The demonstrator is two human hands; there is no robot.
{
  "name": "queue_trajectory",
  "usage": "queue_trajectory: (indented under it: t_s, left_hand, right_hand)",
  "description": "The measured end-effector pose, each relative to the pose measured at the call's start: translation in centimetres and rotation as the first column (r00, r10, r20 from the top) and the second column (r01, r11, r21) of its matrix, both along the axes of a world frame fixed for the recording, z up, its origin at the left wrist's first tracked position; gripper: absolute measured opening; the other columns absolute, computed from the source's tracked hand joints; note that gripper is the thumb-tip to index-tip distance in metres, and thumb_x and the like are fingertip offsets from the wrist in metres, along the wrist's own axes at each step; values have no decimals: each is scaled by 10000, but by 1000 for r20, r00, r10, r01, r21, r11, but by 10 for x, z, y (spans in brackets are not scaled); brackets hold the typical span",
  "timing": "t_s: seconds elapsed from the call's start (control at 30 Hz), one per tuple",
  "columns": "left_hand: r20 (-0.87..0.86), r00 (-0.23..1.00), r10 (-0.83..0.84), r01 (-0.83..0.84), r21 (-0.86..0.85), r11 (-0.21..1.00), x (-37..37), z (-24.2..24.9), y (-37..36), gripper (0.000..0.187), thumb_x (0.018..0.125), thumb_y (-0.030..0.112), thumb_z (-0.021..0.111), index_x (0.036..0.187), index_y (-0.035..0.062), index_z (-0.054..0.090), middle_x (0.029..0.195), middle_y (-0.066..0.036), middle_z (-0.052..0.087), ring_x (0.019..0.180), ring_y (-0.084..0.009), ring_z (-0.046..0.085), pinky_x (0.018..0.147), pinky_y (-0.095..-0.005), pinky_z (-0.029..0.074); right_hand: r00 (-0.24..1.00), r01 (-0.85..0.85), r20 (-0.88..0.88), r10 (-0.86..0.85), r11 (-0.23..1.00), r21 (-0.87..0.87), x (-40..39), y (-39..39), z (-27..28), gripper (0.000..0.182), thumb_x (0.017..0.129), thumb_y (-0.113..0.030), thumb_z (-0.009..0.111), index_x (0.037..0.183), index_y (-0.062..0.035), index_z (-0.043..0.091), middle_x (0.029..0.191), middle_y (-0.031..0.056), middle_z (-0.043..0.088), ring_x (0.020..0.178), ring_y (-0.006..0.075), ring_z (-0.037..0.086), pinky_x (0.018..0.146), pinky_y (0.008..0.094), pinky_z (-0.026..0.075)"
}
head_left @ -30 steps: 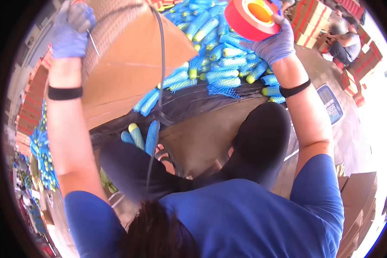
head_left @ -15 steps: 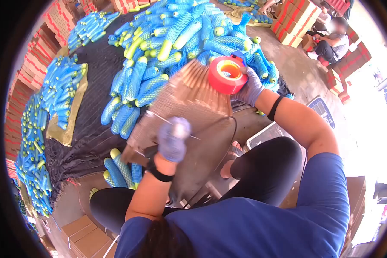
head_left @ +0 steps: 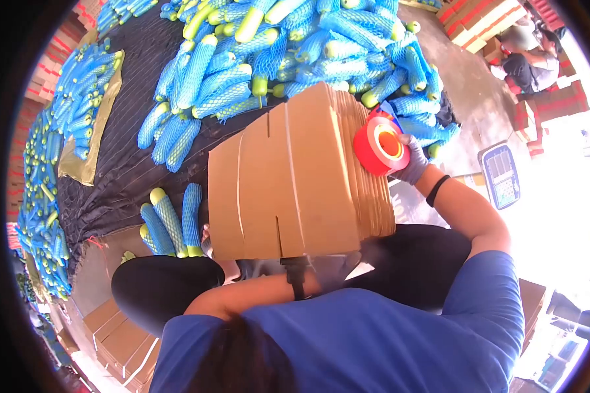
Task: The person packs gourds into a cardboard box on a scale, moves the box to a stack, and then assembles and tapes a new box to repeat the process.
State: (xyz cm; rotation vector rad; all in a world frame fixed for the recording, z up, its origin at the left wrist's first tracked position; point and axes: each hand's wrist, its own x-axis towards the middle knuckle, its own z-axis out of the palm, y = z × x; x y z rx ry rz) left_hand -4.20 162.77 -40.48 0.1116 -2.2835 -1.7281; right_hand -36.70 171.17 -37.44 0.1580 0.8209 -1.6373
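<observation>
A strapped bundle of flat brown cardboard boxes [head_left: 262, 190] stands tilted over my lap, its broad face towards me and its layered edges to the right. Two pale straps run round it. My left hand [head_left: 334, 270] is low beneath the bundle's near edge, blurred, with its fingers hidden. My gloved right hand [head_left: 413, 160], beside the bundle's right side, grips a tape dispenser [head_left: 367, 149] carrying a thick roll of red tape, with a small blue part at its top. The roll lies close against the layered cardboard edges; whether it touches cannot be seen.
Green gourd-like vegetables in blue foam nets [head_left: 216, 72] are heaped ahead on a dark sheet [head_left: 124, 137]. Several netted ones [head_left: 169, 223] stand by my left knee. A scale [head_left: 500, 175] is at right, flattened cartons [head_left: 121, 340] at lower left. Another person [head_left: 534, 65] sits far right.
The cardboard bundle has swung up from a blurred, lower slant to face me over my lap. My left hand has moved from its strap to beneath it. My right hand still holds the tape dispenser.
</observation>
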Motion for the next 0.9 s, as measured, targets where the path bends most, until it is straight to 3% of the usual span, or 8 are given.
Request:
queue_trajectory:
  t_s: [0.2,0.27,0.33,0.47,0.53,0.7,0.83,0.9]
  left_hand:
    - [100,990,-98,111,-133,985,6,4,2,218,973,195,522,869,26,612,742,-167,599,660,-362,571,612,-482,424]
    - [182,983,-1,30,-156,987,6,39,3,317,986,249,509,1152,-2,609,1037,-226,664,953,-398,633,866,-446,487]
    - [333,942,-38,87,-134,987,7,62,-2,309,979,236,526,1148,-7,613,1056,-237,660,983,-407,623,881,-446,480]
    - [-12,1000,20,-23,-486,874,21,58,-7,218,950,181,526,1090,19,567,911,-184,603,840,-391,627,744,-486,497]
    - [378,925,38,93,-321,942,20,54,-3,291,960,243,497,1118,6,561,959,-204,638,859,-415,647,791,-502,501]
    - [678,735,16,364,-414,834,9,55,27,391,967,340,469,1128,7,595,989,-237,673,929,-414,656,835,-484,508]
    - [734,675,-77,503,-381,776,-10,150,-9,247,944,226,523,1048,69,683,978,-219,674,910,-342,672,797,-446,516]
    - [553,827,-101,380,-417,825,7,106,-27,241,937,217,541,1063,67,682,972,-206,682,897,-340,674,796,-443,521]
  right_hand:
    - [987,153,-18,-158,976,-154,7,-4,-26,668,780,-337,697,1343,-34,502,1320,138,605,1228,278,571,1124,445,380]
    - [956,242,-135,-262,959,-148,15,-12,-17,642,774,-312,692,1326,-36,515,1314,138,609,1223,276,576,1127,448,382]
    - [937,323,-135,-323,946,-26,18,-17,-8,619,774,-286,682,1316,-38,514,1301,135,615,1205,279,588,1115,449,400]
    - [958,271,-83,-274,961,-51,13,-19,-15,581,794,-260,644,1313,-38,502,1267,137,630,1185,288,600,1100,451,421]
    - [957,269,-97,-272,962,-39,12,-23,-15,581,797,-267,647,1310,-36,503,1267,143,628,1184,289,600,1100,448,422]
    - [955,192,-210,-209,976,-101,29,-42,9,580,842,-280,629,1346,-36,481,1319,150,591,1237,274,563,1122,436,393]
    - [944,120,-308,-115,993,-4,28,-50,6,548,868,-300,601,1345,-60,479,1318,136,595,1233,267,563,1128,426,373]
    - [945,161,-291,-151,987,12,30,-50,12,537,870,-304,599,1336,-62,484,1320,136,594,1229,265,565,1123,424,378]
